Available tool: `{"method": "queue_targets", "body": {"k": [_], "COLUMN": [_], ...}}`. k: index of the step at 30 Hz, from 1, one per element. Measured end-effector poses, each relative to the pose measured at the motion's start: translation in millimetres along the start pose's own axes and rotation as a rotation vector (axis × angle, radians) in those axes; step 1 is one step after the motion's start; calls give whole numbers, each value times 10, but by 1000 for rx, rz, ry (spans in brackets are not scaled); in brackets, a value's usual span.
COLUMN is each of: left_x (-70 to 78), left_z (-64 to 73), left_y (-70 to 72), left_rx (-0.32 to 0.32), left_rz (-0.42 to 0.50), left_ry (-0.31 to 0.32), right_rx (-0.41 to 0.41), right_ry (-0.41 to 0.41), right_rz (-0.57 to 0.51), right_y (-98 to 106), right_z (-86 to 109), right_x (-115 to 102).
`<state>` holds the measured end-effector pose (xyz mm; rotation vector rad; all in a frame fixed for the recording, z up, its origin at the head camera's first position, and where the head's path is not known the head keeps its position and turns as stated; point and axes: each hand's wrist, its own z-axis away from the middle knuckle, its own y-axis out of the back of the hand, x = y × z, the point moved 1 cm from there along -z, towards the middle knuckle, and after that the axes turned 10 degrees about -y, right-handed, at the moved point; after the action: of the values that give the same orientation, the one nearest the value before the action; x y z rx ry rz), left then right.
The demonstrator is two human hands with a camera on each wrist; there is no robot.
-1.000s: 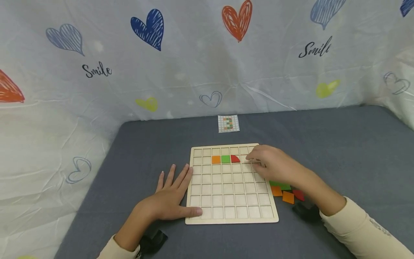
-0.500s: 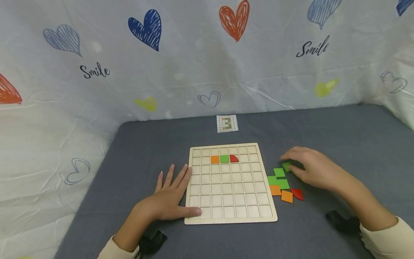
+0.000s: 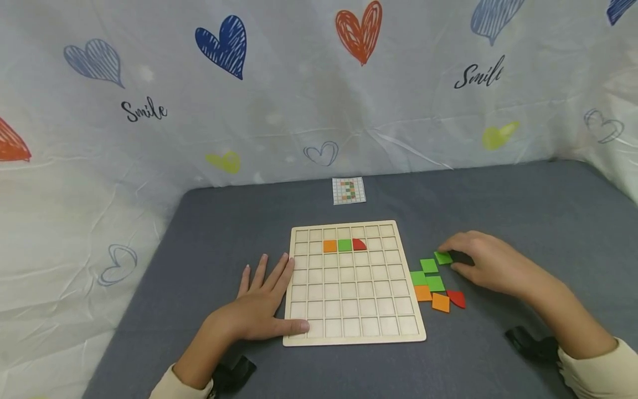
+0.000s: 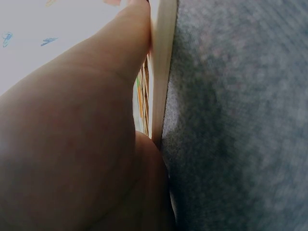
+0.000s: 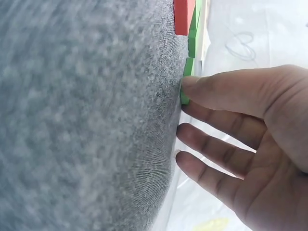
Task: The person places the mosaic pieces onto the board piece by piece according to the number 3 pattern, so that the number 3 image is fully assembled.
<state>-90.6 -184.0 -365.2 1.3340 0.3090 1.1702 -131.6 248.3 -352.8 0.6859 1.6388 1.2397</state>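
My left hand (image 3: 261,305) lies with fingers spread at the left edge of a wooden grid board (image 3: 355,341). Its thumb rests on the board's lower left corner; the left wrist view shows the hand against the board's side (image 4: 163,57). Over on the right, my right hand (image 3: 490,260) pinches a green square tile (image 3: 443,257) between thumb and index finger, low at the cloth. That tile (image 5: 185,98) appears edge-on under the thumb in the right wrist view. An orange square (image 3: 330,246), a green square (image 3: 344,245) and a red quarter-round tile (image 3: 359,244) sit side by side in the board's second row.
Right of the board lie more green tiles (image 3: 435,284), orange squares (image 3: 441,302) and a red quarter-round piece (image 3: 456,298). A small printed pattern card (image 3: 349,190) is behind the board on the grey cloth (image 3: 239,216). A white curtain (image 3: 279,100) with hearts hangs behind.
My right hand has gone from the board's upper right to the loose tiles and now has thumb and index finger on the farthest green one. The left hand stays in place.
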Motion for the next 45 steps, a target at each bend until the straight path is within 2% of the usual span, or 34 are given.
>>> {"method": "queue_targets", "body": {"k": [5,11,18,24,30,38,45], "left_x": [-3,-55,-112,-76,-17,-12,-35], "left_z": [-7,-25,-31,-19,-6,1,-7], "left_y": [-1,-46,-90,-57,-10,-8,-25], "left_rx": [-3,-15,21,2,-3,6,-13], "left_rz": [-4,-17,-32,-21,-14,-6,-17], "left_ry": [5,27,18,14,4,-10,15], "right_rx": [11,38,133,177,138,84,45], "right_ry": [-22,-4,59,127,151,180,212], "right_rz": [35,39,4,-40,-68,-106,-109], "right_y": [-5,-31,-29,-57,-91,-119,-164], "right_z": [-31,-68,-84,-140,-221,-348,-468], "right_x": [-49,-81,-129,-251,-413,-595,-717]}}
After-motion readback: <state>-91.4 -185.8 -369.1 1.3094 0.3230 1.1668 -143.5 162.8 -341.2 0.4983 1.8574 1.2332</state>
